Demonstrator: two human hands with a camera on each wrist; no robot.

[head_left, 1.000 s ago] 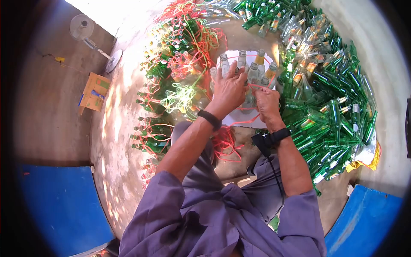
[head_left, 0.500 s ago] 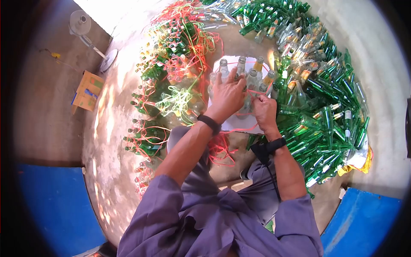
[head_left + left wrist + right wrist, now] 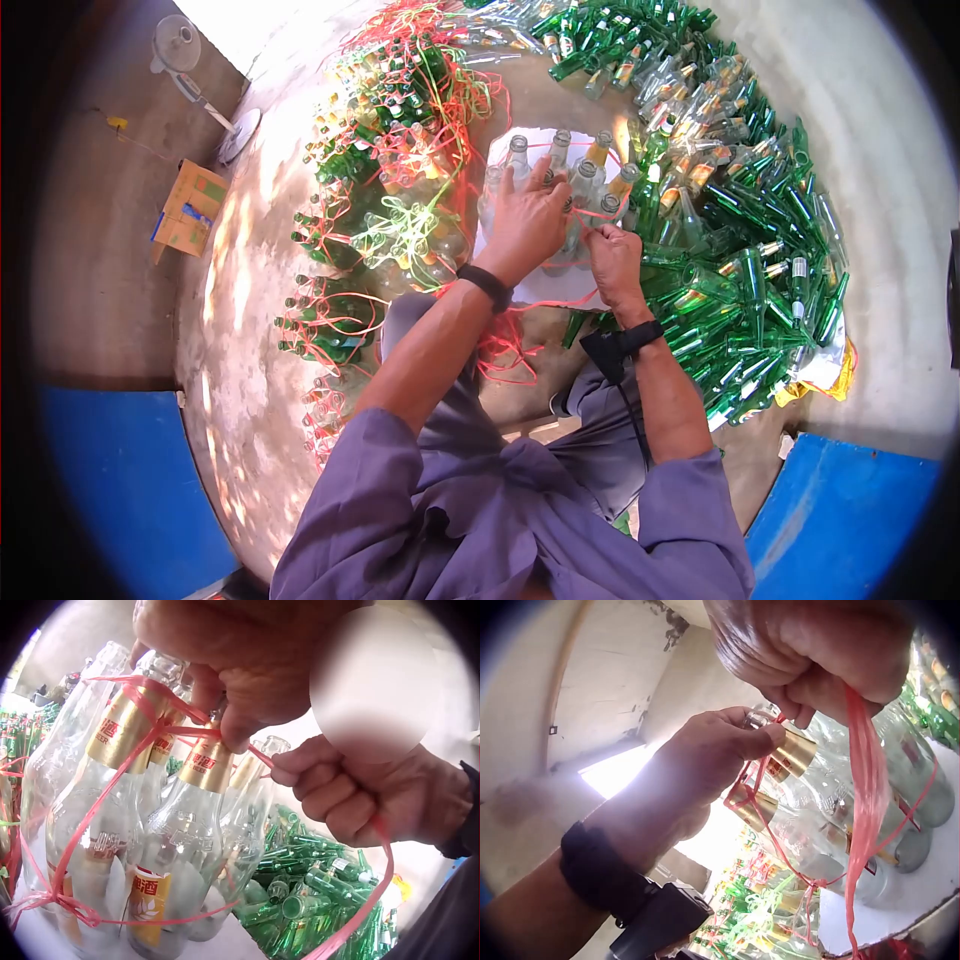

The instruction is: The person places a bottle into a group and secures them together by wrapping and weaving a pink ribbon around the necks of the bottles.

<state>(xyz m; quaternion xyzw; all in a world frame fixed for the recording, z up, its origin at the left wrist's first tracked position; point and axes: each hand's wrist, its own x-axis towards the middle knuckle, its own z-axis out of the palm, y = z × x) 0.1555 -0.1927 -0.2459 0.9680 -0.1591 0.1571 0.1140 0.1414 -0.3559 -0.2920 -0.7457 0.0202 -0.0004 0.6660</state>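
Observation:
A cluster of clear glass bottles (image 3: 184,859) with gold neck foil stands upright on a white board (image 3: 540,288). Red plastic twine (image 3: 97,806) runs round the bottles, knotted low on one side and looped about their necks. My left hand (image 3: 528,232) reaches over the tops, fingers down among the necks. In the left wrist view its thumb presses the twine against one foil-wrapped neck. My right hand (image 3: 615,262), to the right of the cluster, pinches the twine between thumb and curled fingers. A short stretch runs taut between the hands; the loose tail (image 3: 866,795) hangs below the right fist.
Green and clear bottles lie heaped (image 3: 735,290) along the right. Upright bundles (image 3: 325,310) tied with red and pale green twine stand on the left. Loose red twine (image 3: 508,350) lies by the person's knee. Farther left are a cardboard box (image 3: 190,207) and a fan (image 3: 178,45).
The head view has shifted, so the surroundings slide left and the bottles sit slightly lower. Both hands keep their hold; the right hand has moved slightly nearer the body.

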